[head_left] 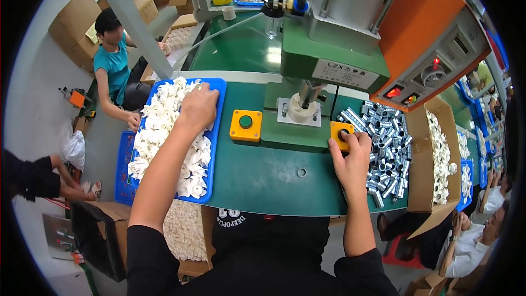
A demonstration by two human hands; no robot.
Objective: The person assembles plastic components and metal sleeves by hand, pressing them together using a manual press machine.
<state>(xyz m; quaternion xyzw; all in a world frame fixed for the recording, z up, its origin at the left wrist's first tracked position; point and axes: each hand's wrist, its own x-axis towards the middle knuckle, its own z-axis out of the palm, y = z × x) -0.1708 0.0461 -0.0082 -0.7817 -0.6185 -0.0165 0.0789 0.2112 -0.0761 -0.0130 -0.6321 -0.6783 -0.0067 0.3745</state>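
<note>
While your hands stand well apart, your right hand (353, 156) touches a yellow button box (335, 130); your left hand (198, 111) dips among white plastic parts (156, 142) in the blue tray (217, 126). I can't tell whether either grips anything. The white piece (298, 112), seemingly upright beneath the green press (298, 61), lies at ten-thirty from your right hand, the nearer, and three o'clock from your left.

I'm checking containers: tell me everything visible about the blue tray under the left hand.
The blue tray is rectangular, rimmed and seemingly plastic. It sits upright at the left of the green table, long sides running front to back. White parts cover most of it; the left hand is among them.
</note>
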